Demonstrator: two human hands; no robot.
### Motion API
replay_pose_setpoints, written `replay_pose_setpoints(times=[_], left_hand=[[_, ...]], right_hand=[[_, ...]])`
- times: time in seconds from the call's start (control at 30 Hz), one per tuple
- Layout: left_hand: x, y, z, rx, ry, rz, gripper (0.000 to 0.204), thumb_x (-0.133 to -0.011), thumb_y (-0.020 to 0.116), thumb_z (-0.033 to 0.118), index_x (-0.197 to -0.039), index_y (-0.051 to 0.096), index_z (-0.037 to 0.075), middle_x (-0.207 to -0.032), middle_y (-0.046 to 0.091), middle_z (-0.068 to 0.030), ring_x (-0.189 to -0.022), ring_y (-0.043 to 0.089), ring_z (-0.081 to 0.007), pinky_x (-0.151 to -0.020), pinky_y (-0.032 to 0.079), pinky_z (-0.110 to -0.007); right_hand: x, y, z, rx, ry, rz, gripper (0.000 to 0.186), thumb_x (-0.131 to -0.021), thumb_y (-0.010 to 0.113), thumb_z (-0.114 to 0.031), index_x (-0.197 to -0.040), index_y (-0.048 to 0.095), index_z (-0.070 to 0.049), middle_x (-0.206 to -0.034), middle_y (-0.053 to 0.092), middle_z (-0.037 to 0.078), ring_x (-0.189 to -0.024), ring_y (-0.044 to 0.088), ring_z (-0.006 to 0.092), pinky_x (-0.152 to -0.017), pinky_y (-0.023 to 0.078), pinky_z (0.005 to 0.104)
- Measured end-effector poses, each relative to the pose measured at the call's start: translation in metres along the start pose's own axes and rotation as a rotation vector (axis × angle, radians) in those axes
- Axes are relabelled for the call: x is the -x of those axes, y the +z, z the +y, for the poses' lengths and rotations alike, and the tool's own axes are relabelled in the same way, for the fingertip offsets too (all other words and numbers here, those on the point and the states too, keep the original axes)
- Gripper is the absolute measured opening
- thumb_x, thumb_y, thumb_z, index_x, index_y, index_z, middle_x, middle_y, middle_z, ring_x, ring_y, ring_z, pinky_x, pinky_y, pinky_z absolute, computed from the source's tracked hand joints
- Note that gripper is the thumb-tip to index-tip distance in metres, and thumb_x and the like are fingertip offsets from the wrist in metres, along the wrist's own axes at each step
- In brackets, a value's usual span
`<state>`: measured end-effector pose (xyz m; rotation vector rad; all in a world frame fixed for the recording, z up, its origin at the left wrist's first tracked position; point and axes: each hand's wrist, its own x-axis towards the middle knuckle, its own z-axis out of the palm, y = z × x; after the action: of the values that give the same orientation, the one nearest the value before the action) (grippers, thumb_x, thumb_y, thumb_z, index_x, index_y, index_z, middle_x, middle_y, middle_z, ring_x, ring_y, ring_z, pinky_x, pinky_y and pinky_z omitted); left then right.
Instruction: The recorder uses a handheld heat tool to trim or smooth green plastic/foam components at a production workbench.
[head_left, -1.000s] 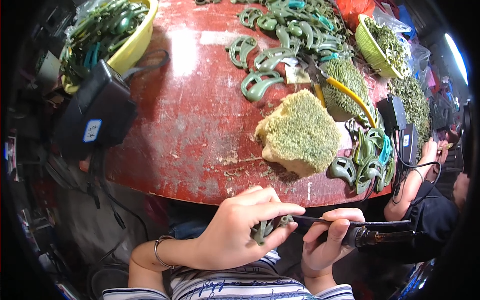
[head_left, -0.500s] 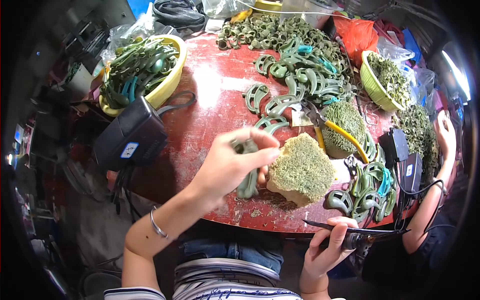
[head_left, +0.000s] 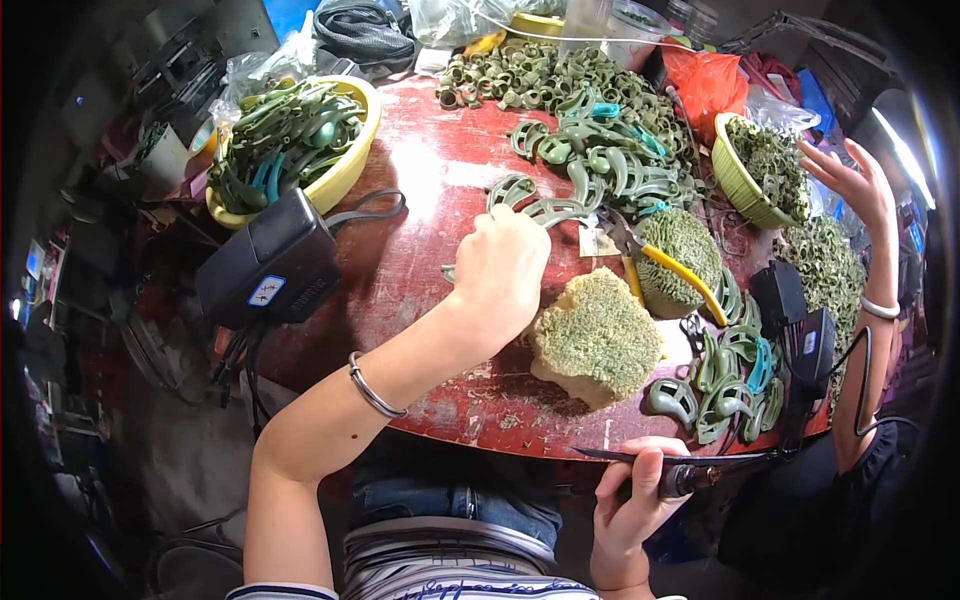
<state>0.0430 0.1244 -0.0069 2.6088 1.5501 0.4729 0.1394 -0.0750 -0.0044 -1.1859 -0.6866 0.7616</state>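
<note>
My left hand (head_left: 495,275) is closed above the table beside the loose curved green plastic pieces (head_left: 545,210); what it holds is hidden, though a small green bit shows at its left edge. My right hand (head_left: 635,500) grips a thin black blade-like tool (head_left: 605,452) and a dark cylindrical tool (head_left: 700,478) at the front edge. Between the hands lies a crumbly yellow-green block (head_left: 595,340), with yellow-handled cutters (head_left: 680,270) behind it over a bristly green lump (head_left: 665,300).
Yellow basket of green parts (head_left: 340,180) at left, beside a black box (head_left: 270,265). Green basket (head_left: 745,200), black cabled boxes (head_left: 775,295) and another person's open hand (head_left: 860,185) at right. Small green tubes (head_left: 500,75) at back; red table (head_left: 400,250) underneath.
My left hand has moved forward and up from the front edge toward the loose pieces. My right hand keeps its tools. The other person's hand has risen to the green basket.
</note>
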Motion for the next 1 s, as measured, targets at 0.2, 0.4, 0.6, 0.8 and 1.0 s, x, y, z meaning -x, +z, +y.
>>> replay_pose_setpoints(times=[0.2, 0.4, 0.6, 0.8, 1.0], left_hand=[[0.009, -0.023, -0.019, -0.006, -0.006, 0.164, 0.009, -0.068, 0.06, 0.008, -0.07, 0.056, 0.001, -0.071, 0.058, -0.0147, -0.07, 0.06, -0.0255, -0.056, 0.049, -0.033], [0.057, -0.056, -0.006, 1.184, -0.339, -0.154, 0.012, -0.073, 0.063, 0.006, -0.069, 0.053, 0.002, -0.059, 0.054, 0.001, -0.052, 0.047, -0.0016, -0.046, 0.037, -0.018], [0.093, -0.058, 0.016, 1.588, -0.378, -0.208, 0.014, -0.075, 0.065, 0.005, -0.074, 0.051, 0.004, -0.071, 0.058, -0.0005, -0.061, 0.05, -0.0015, -0.053, 0.04, -0.017], [0.093, -0.057, 0.015, 1.771, -0.455, -0.53, 0.038, -0.07, 0.068, 0.005, -0.102, 0.049, -0.004, -0.09, 0.06, -0.0101, -0.076, 0.059, -0.0127, -0.066, 0.048, -0.024], [0.102, -0.035, 0.004, 1.866, -0.211, -0.7, 0.054, -0.072, 0.07, 0.004, -0.119, 0.045, -0.002, -0.095, 0.058, -0.0035, -0.082, 0.053, -0.0064, -0.073, 0.043, -0.021]], right_hand=[[-0.001, 0.005, 0.001, -0.01, 0.036, -0.013, 0.025, -0.087, 0.053, -0.022, -0.084, 0.049, 0.002, -0.043, 0.048, 0.009, -0.029, 0.035, 0.008, -0.028, 0.022, 0.0198], [-0.002, 0.008, -0.003, 0.035, 0.046, -0.068, 0.025, -0.087, 0.054, -0.021, -0.081, 0.051, 0.003, -0.047, 0.049, 0.006, -0.035, 0.043, 0.008, -0.032, 0.029, 0.0192], [-0.008, 0.027, -0.024, 0.072, 0.293, -0.247, 0.023, -0.085, 0.056, -0.014, -0.098, 0.054, 0.006, -0.057, 0.052, 0.002, -0.041, 0.044, 0.0058, -0.039, 0.032, 0.0183], [-0.012, 0.021, -0.032, 0.124, 0.426, -0.265, 0.023, -0.085, 0.053, -0.018, -0.086, 0.059, 0.004, -0.054, 0.052, 0.002, -0.041, 0.042, 0.0043, -0.037, 0.03, 0.0184], [-0.013, 0.028, -0.031, 0.032, 0.546, -0.158, 0.027, -0.077, 0.062, -0.023, -0.071, 0.052, 0.0, -0.052, 0.051, 0.006, -0.033, 0.035, 0.0049, -0.03, 0.021, 0.0179]])
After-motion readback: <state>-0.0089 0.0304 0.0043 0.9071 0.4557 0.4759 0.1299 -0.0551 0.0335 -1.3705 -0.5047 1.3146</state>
